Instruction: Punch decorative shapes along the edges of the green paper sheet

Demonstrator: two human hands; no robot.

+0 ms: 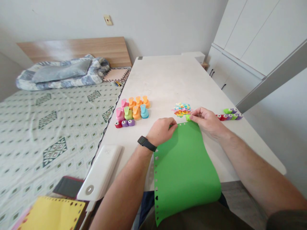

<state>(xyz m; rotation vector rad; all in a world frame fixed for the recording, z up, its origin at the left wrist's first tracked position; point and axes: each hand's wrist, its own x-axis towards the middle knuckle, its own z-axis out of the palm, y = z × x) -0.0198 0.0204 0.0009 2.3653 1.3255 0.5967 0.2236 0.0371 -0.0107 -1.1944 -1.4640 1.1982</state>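
Left hand (162,130), fingers curled and nearly closed, pinches far edge of green sheet (184,166); sheet spans gap between hands and drapes over near edge of bench (163,80), holes (156,198) lining side below left hand. Right hand (208,122), thumb and fingertips drawn together, grips lime punch (188,118) at sheet's far edge. Cut-outs (182,109) lie just beyond punch. Large punches (136,111) stand left of left hand; small punches (230,117) sit just right of right hand.
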